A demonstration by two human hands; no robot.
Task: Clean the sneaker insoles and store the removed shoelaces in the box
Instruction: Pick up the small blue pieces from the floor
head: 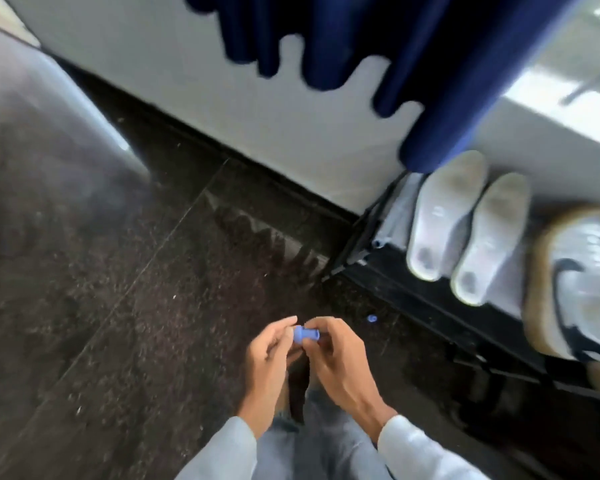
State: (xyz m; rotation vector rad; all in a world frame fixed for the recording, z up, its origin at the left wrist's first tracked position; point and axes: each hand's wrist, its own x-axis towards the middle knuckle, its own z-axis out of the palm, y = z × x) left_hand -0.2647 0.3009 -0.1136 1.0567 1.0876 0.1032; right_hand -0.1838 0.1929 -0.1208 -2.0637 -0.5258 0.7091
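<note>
Insoles (445,216) beside sneaker (579,289) bearing black swoosh (568,266).

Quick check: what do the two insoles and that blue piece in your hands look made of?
The insoles: likely foam with a matte, off-white fabric top; soft edges, grey wear marks at the near ends. The blue piece: probably smooth moulded plastic; even colour, crisp flange. Blur leaves both uncertain.

Glossy speckled stone floor (125,306), blue cloth curtain (430,64), matt foam-like insoles (471,230), smooth plastic piece (305,334).
</note>
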